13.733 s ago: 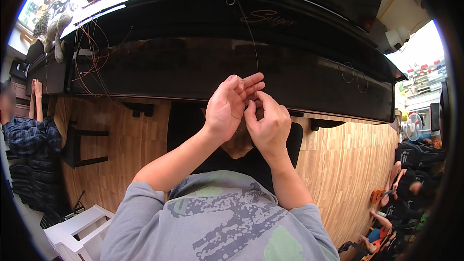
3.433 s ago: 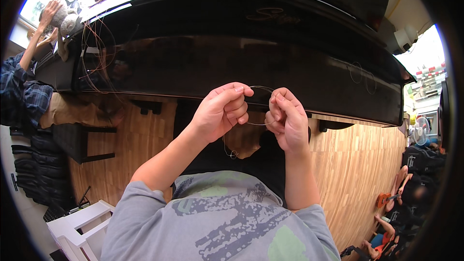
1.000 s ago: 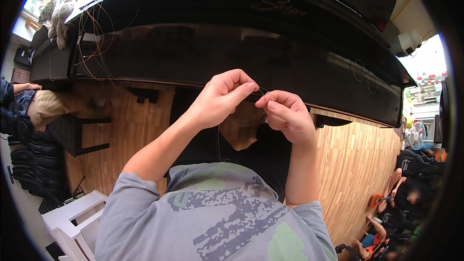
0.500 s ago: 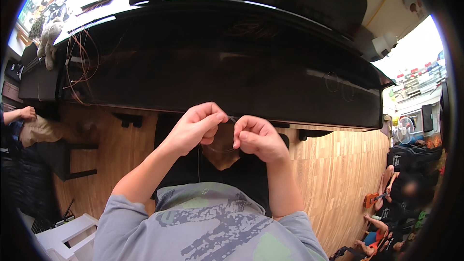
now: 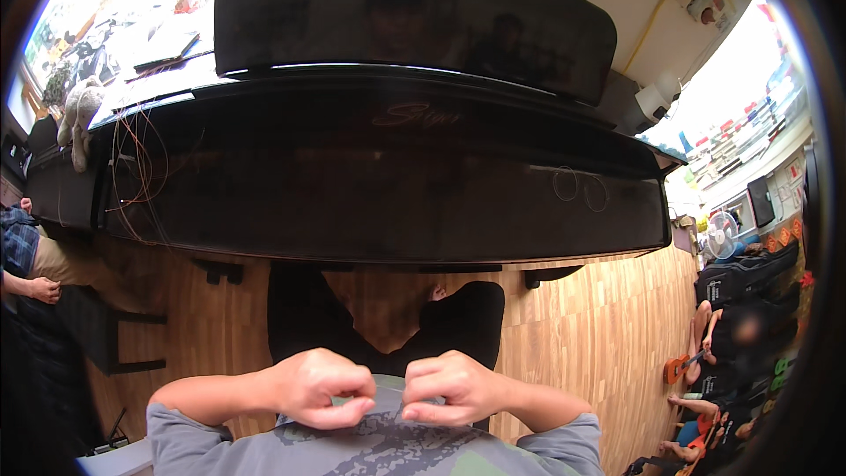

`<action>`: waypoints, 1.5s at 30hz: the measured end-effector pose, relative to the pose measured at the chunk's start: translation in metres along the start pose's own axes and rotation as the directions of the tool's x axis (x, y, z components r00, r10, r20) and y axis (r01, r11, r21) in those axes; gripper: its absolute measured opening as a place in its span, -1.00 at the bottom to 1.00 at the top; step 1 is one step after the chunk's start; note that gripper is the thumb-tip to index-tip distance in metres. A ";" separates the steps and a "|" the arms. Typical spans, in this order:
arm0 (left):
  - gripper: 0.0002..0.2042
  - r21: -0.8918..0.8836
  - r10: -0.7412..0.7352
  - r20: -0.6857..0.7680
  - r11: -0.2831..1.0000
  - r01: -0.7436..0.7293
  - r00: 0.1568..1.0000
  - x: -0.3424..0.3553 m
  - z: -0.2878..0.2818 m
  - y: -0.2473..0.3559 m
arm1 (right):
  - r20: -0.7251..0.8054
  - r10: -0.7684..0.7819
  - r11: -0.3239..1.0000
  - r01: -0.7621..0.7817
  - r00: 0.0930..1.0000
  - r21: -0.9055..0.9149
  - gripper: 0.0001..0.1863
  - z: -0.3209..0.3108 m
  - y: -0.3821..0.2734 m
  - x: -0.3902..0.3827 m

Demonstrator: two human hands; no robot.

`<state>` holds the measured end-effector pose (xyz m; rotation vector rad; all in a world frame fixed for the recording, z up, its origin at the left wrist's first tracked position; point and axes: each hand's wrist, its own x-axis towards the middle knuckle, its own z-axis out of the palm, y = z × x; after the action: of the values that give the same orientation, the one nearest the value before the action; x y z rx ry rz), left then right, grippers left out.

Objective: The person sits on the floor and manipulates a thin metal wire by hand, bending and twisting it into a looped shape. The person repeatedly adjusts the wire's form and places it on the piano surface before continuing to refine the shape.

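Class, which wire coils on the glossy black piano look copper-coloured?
The loose, tangled copper-coloured wires at the left end; the two thin, round wire rings at the right look pale grey.

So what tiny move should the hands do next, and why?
Perhaps ease the left hand and right hand forward, toward the black piano: both are curled over the gray shirt, where I can't tell what they hold, if anything.

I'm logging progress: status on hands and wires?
Left hand and right hand curled, apart, over grey shirt. Any wire held: can't tell. Wire tangle and two wire rings on black piano ahead.
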<state>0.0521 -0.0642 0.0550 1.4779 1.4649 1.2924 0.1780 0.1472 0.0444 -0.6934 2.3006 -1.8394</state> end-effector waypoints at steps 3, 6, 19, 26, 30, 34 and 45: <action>-0.90 0.102 0.150 0.087 0.982 -0.158 0.985 -0.002 0.007 0.009 | 0.026 -0.090 0.994 0.092 0.996 -0.057 -0.88 0.004 -0.011 -0.007; -0.92 0.141 0.235 0.137 0.957 -0.254 0.962 -0.003 0.010 0.011 | 0.045 -0.118 0.990 0.121 0.992 -0.079 -0.79 0.008 -0.013 -0.013; -0.91 0.095 0.154 0.221 0.979 -0.179 0.963 0.010 0.008 0.041 | 0.005 -0.034 0.996 0.034 0.999 -0.087 -0.62 0.013 -0.046 -0.026; -0.91 0.027 0.137 0.251 0.988 -0.149 0.958 0.014 0.012 0.040 | -0.047 -0.016 0.995 0.011 0.999 -0.101 -0.65 0.018 -0.046 -0.037; -0.90 0.022 0.092 0.242 0.995 -0.101 0.966 0.022 0.010 0.045 | -0.076 -0.013 0.993 0.005 0.997 -0.114 -0.65 0.015 -0.043 -0.038; -0.92 0.028 0.059 0.345 0.997 -0.073 0.937 0.020 0.010 0.028 | -0.078 0.012 0.994 -0.021 0.997 -0.109 -0.64 0.017 -0.039 -0.042; -0.91 -0.017 0.015 0.303 1.000 -0.010 0.953 0.012 0.014 0.024 | -0.055 -0.002 0.995 -0.003 0.998 -0.095 -0.65 0.016 -0.045 -0.040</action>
<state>0.0716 -0.0538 0.0758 1.5977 1.2431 1.0257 0.2320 0.1421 0.0755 -0.6621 2.4365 -1.7811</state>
